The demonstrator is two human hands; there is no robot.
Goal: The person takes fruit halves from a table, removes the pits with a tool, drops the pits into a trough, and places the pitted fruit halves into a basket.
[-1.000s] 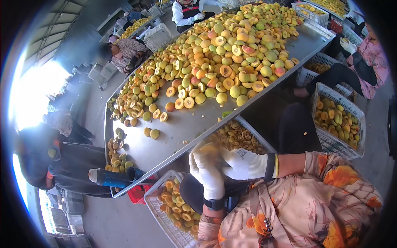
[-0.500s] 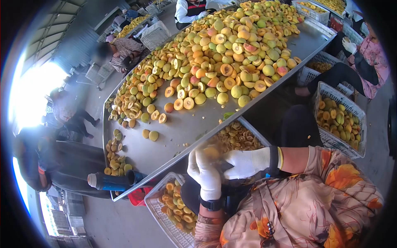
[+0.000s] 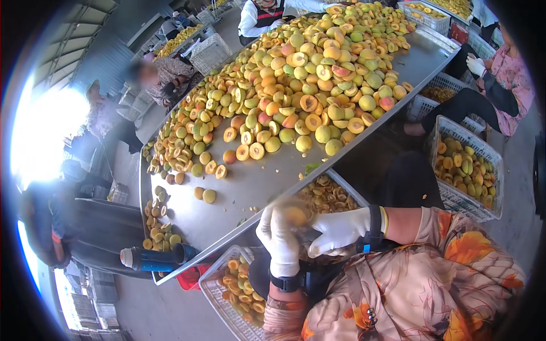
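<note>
My left hand [image 3: 278, 236], in a white glove with a dark band at the wrist, has its fingers closed round a blurred orange-yellow fruit [image 3: 296, 216]. Facing it from the right, my right hand [image 3: 340, 228] is gloved too and closed. A small dark shape shows between the hands, too blurred to name. Below and behind them a crate [image 3: 348, 186] holds brown-yellow fruit pieces. Beyond lies a metal table [image 3: 239, 196] with a large heap of whole and halved fruit [image 3: 318, 85].
A white crate of fruit halves [image 3: 211, 282] stands at lower left and another [image 3: 493, 165] at right. A blue cylinder [image 3: 153, 258] lies at the table's near-left corner, above a red container [image 3: 191, 278]. Several people are around the table, one in pink [image 3: 509, 74] at right.
The left hand has shifted slightly left and the fruit shows more clearly in it. My right hand's fingers have turned downward a little. A person at far left has moved.
</note>
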